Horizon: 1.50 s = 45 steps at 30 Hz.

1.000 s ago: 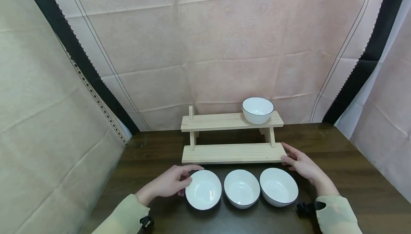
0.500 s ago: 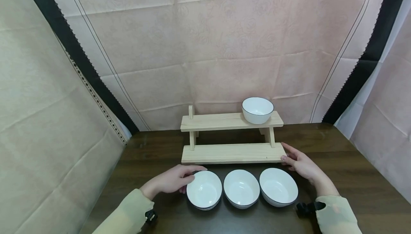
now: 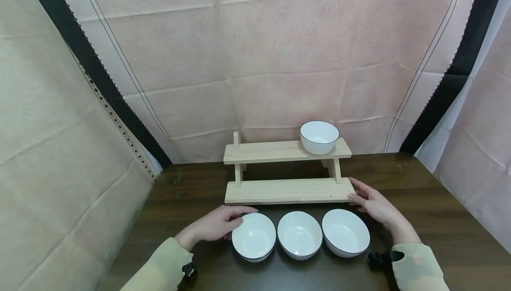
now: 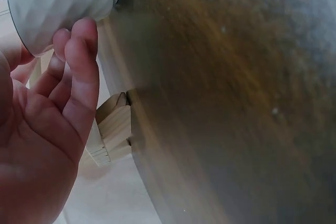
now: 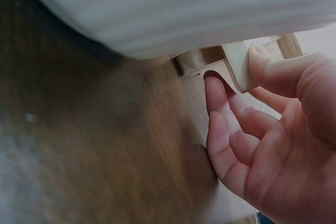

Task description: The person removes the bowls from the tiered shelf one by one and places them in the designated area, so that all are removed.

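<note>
**Tight Quarters Leave Little Room for Error**

At left, your left hand grips the left side of a white, round, glossy bowl with a faceted outer wall, the first of three in a row on a dark brown wood-grain table. The hold looks one-sided: slipping fingertips could let the bowl tip, and a sideways push could knock it into the white, round middle bowl just beside it.

Behind the row, a pale, two-tier wooden stand bears a white, dark-rimmed upper bowl at the right end of its top plank; a sharp tug on the frame might rock that bowl off. Past the white, round right-end bowl, your right hand pinches the lower plank's right end. A jerk there could shift the whole stand, and a dropped wrist could clip the nearby bowl.

Hidden, from left: the gripped bowl's underside goes largely unseen, so you cannot tell whether it sits fully flat, and the left wrist view crops its top. Gaps along the row are too thin to judge contact. The stand's rear supports are mostly masked, and in the right wrist view a blurred white wall blocks much of the frame.
</note>
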{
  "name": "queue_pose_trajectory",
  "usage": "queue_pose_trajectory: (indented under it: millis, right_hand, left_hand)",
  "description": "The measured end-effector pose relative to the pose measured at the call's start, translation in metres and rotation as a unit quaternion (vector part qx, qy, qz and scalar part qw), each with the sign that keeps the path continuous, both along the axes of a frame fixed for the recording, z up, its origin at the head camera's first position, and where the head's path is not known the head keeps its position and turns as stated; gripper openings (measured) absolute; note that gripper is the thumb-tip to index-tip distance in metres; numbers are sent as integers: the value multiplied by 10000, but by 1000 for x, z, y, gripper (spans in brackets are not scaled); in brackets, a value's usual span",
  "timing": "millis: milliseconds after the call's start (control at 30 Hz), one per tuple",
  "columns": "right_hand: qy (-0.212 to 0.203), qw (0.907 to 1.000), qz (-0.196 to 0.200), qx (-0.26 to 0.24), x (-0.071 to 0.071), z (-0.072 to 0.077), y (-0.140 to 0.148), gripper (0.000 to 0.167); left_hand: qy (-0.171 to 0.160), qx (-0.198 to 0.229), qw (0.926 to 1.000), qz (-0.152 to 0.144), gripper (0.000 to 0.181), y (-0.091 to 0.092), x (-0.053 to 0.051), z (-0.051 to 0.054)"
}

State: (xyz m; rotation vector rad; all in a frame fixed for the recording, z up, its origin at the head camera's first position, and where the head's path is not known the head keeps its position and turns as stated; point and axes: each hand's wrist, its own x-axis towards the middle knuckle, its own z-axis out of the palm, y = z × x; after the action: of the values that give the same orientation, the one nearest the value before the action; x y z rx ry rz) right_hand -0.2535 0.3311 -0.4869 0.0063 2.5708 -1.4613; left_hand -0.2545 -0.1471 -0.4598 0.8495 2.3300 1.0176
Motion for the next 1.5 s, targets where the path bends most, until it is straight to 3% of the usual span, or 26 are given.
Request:
queue_pose_trajectory:
  millis: [367, 600, 833, 1200, 1500]
  right_hand:
    - [-48, 10000, -26, 0, 2, -2, 0, 70]
    - [-72, 10000, -15, 26, 1, -1, 0, 70]
    - [-64, 10000, -38, 24, 0, -1, 0, 71]
    - [-29, 10000, 2, 23, 0, -2, 1, 71]
    - [35, 10000, 13, 33, 1, -2, 2, 71]
  left_hand:
    - [65, 90, 9994, 321, 29, -2, -1, -7]
    - [253, 45, 9987, 435, 28, -1, -4, -6]
    - [458, 37, 9965, 697, 31, 4, -10, 2]
    - [1184, 143, 9865, 1123, 27, 23, -19, 25]
    - [1257, 314, 9882, 822, 27, 49, -21, 32]
